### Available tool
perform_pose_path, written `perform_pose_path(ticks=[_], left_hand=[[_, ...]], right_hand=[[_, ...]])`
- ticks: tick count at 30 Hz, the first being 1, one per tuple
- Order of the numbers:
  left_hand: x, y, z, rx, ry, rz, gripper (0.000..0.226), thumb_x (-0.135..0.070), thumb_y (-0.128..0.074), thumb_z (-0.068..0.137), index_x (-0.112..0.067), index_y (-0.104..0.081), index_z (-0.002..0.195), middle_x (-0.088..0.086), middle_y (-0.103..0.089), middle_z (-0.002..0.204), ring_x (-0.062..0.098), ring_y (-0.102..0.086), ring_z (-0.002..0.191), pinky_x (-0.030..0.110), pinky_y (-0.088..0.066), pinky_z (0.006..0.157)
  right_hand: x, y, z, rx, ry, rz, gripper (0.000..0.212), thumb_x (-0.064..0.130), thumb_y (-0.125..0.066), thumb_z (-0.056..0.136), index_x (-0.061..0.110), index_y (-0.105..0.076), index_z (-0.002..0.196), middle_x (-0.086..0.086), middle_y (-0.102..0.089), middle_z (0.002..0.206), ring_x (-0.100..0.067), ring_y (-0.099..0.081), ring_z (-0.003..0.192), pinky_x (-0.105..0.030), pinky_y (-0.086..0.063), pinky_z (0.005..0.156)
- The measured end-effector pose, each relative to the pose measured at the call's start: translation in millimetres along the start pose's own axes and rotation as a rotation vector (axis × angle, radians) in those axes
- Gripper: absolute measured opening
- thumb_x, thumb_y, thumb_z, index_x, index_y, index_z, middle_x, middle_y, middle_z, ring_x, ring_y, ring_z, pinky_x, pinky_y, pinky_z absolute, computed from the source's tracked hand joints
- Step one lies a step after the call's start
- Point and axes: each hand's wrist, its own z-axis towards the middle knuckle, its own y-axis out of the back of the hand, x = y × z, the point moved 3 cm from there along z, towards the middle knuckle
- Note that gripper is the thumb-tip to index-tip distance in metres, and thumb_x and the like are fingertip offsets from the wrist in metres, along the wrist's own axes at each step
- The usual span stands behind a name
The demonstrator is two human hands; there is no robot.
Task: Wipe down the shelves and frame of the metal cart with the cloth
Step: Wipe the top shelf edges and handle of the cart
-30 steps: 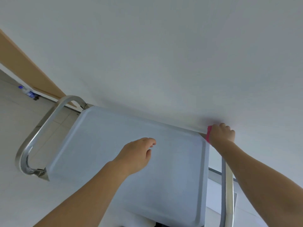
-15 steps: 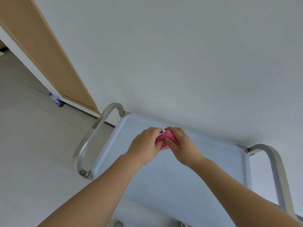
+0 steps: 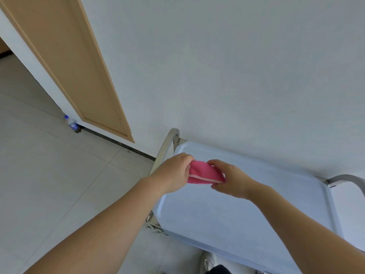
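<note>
Hands (image 3: 174, 173) hold cloth (image 3: 204, 173) stretched left-right.

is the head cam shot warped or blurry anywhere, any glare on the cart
Head view: wide-angle warp tilts the door and wall; soft, even light, no hard glare on the cart shelf; both hands, left hand and right hand, and the pink cloth look fairly sharp.

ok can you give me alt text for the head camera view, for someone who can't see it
Two bare hands, left hand and right hand, hold a folded pink cloth between them above the top shelf of a metal cart standing against a white wall. A small bottle stands on the floor by a wooden door.
</note>
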Motion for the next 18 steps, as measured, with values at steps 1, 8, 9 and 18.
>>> perform_pose_path(ticks=[1,8,9,18], left_hand=[[7,4,3,0.011,0.009,0.027,0.023,-0.020,-0.031,0.094,-0.019,-0.052,0.104,-0.003,-0.054,0.096,0.018,-0.054,0.085,0.037,-0.047,0.076],[40,29,28,0.058,0.043,0.188,0.046,-0.053,-0.047,0.083,-0.028,-0.041,0.121,-0.007,-0.053,0.105,0.016,-0.055,0.090,0.031,-0.046,0.076],[46,34,32,0.075,0.048,0.220,0.057,-0.056,-0.052,0.080,-0.030,-0.036,0.128,-0.006,-0.052,0.109,0.016,-0.054,0.093,0.030,-0.044,0.077],[110,70,104,0.087,-0.041,0.438,0.038,-0.034,-0.029,0.098,-0.028,-0.039,0.135,0.001,-0.057,0.115,0.023,-0.051,0.102,0.037,-0.038,0.083]], right_hand=[[-2,5,5,-0.011,-0.003,-0.014,0.053,0.020,-0.069,0.070,0.033,-0.049,0.118,0.016,-0.058,0.100,-0.008,-0.056,0.087,-0.012,-0.041,0.070],[-4,21,67,0.006,0.173,-0.136,0.026,0.038,-0.057,0.088,0.033,-0.056,0.113,0.006,-0.056,0.091,-0.014,-0.056,0.081,-0.028,-0.046,0.072],[-3,21,78,0.019,0.194,-0.153,0.025,0.039,-0.053,0.090,0.033,-0.056,0.114,0.005,-0.057,0.092,-0.016,-0.056,0.082,-0.030,-0.046,0.073],[5,30,169,0.158,0.035,-0.111,0.043,0.051,-0.039,0.094,0.029,-0.045,0.130,0.002,-0.063,0.108,-0.023,-0.058,0.097,-0.034,-0.045,0.084]])
